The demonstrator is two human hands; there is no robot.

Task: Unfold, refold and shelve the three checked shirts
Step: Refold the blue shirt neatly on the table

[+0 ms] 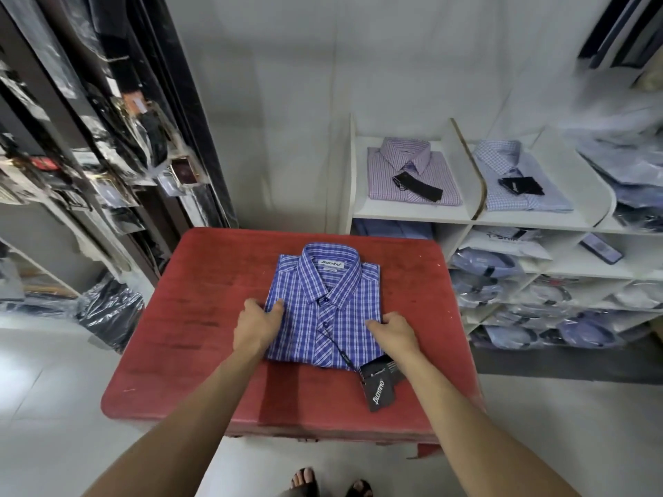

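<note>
Head view. Folded blue-and-white checked cotton shirt [324, 299] flat on red cloth-covered table [201, 317], collar away, buttoned front up. Left hand [256, 326] gripping the shirt's left edge, thumb on top, fingers under the fold. Right hand [396, 333] clasping the right edge likewise. Black paper hang tags [378, 383] on a string, lying on the table just beside the near hem. Two more folded shirts on the white shelf unit [412, 215]: pink checked shirt [412, 174], pale blue checked shirt [516, 181], separate compartments.
</note>
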